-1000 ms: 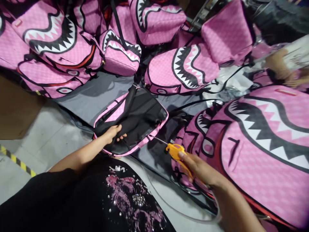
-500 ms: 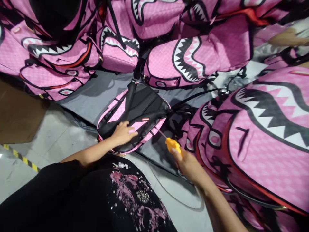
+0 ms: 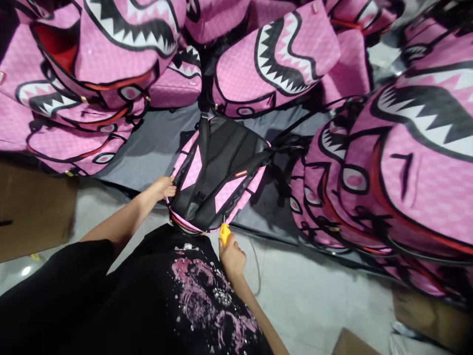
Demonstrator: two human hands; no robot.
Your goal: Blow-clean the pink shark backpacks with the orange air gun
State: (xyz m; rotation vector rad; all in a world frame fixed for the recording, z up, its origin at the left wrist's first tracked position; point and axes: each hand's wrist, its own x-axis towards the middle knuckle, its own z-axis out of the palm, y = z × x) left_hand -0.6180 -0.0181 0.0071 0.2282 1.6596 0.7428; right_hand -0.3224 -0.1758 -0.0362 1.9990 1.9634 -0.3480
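A pink and black backpack (image 3: 231, 143) lies back side up, its black padded panel and shoulder straps facing me, near the front edge of the grey-covered table. My left hand (image 3: 165, 188) is closed on the backpack's left side, fingertips partly hidden at the edge. My right hand (image 3: 233, 256) is wrapped around a yellow-handled tool (image 3: 224, 233) with a thin metal rod. The rod's tip reaches the backpack's lower right edge; whether it touches cannot be made out. A thin cord hangs below, close to my right hand.
Pink shark-mouth backpacks are piled at the left (image 3: 125, 44), along the back (image 3: 236, 74) and at the right (image 3: 436, 162). The grey cloth (image 3: 157, 140) shows between them. A cardboard box (image 3: 37, 212) stands at the left, with another box (image 3: 354, 342) at bottom right.
My left hand has moved from the backpack's front panel to its left edge. My right hand has brought the tool left and down to the bottom edge. The backpack has turned slightly.
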